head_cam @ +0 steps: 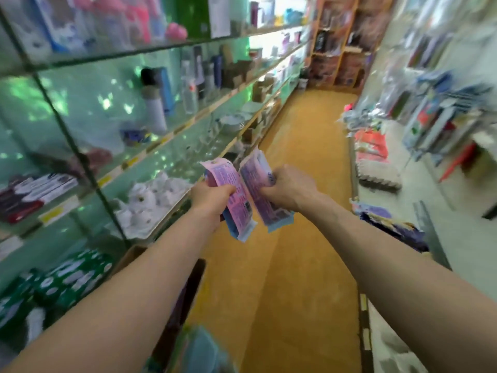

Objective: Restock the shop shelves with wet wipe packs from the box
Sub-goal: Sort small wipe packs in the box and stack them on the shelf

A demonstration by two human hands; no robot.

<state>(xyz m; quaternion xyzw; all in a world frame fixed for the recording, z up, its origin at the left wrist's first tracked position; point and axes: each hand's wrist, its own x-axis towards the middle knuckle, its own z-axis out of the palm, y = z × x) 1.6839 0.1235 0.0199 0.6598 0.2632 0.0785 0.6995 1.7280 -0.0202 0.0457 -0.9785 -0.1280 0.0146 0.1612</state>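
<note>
Wet wipe packs fill both hands: the left hand point(212, 193) is clamped on one pink pack point(228, 195), the right hand point(289, 188) on another point(258, 184), held side by side over the aisle floor point(304, 162). Below the left forearm sits what looks like the cardboard box point(188, 292), blurred. Glass shelves point(161, 141) stand left of the hands.

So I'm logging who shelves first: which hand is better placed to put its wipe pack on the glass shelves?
Probably the left hand. It holds its pink pack right beside the glass shelves on that side. The right hand, gripping the other pack, is out over the aisle floor.
</note>
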